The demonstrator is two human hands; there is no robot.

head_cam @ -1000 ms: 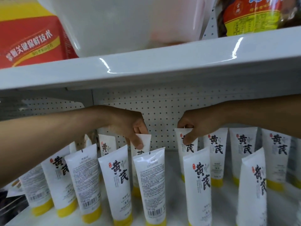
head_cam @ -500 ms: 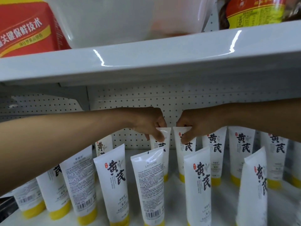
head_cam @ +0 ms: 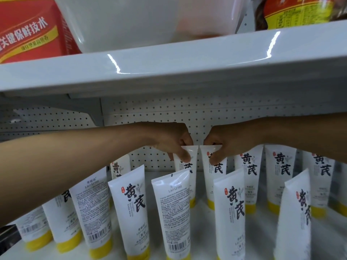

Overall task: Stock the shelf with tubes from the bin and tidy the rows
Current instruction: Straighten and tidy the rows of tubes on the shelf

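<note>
Hands on back-row tubes, frame centre
The left hand [head_cam: 169, 139] pinches the top of one tube [head_cam: 193, 162]; the right hand [head_cam: 227, 143] pinches the neighbouring tube [head_cam: 208, 177].

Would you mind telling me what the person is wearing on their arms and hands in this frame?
Nothing shows: the left hand and right hand are ungloved; the left forearm and right forearm are bare to the frame edges, with no sleeve, watch, bracelet or ring in view.

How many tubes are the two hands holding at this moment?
2. The left hand pinches the top of one back-row tube; the right hand pinches the neighbouring tube to its right. No other tube shows in either hand.
</note>
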